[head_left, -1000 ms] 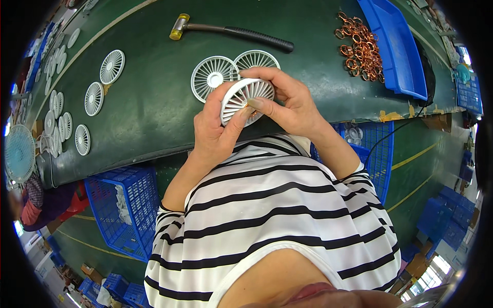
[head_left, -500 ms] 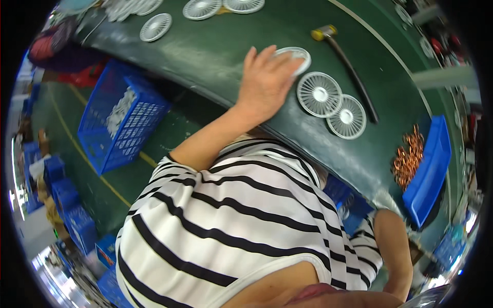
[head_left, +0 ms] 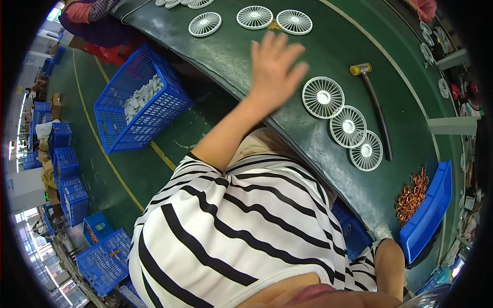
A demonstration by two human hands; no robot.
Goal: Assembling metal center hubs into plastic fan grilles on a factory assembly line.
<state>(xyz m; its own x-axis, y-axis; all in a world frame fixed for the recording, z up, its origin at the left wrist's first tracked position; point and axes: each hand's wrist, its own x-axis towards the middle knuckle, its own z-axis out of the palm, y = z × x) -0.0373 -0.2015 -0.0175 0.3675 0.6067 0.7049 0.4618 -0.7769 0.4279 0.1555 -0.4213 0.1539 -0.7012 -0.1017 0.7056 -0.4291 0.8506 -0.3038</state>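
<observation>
My left hand (head_left: 276, 69) is raised above the green tabletop (head_left: 339, 172), fingers spread and slightly blurred, with nothing in it. Just right of it lies a white round spoked grille (head_left: 323, 97). A second grille (head_left: 348, 127) and a third grille (head_left: 366, 150) follow toward the lower right, their rims overlapping. Beyond my fingertips, two more spoked grilles, one left (head_left: 254, 18) and one right (head_left: 294, 22), lie side by side over a small yellow patch. My right arm (head_left: 390, 264) bends at the lower right; its hand is out of sight.
A yellow-headed hammer (head_left: 361, 69) lies right of the grilles. Copper-coloured rings (head_left: 412, 197) are heaped beside a blue tray (head_left: 427, 213). Another grille (head_left: 205, 24) lies far left. A blue crate (head_left: 149, 115) with pale pieces stands on the floor, near another person's sleeve (head_left: 84, 13).
My left hand has come off the nearest grille and moved away to the left, fingers spreading. The view has shifted, so the table's things appear lower and further right.
</observation>
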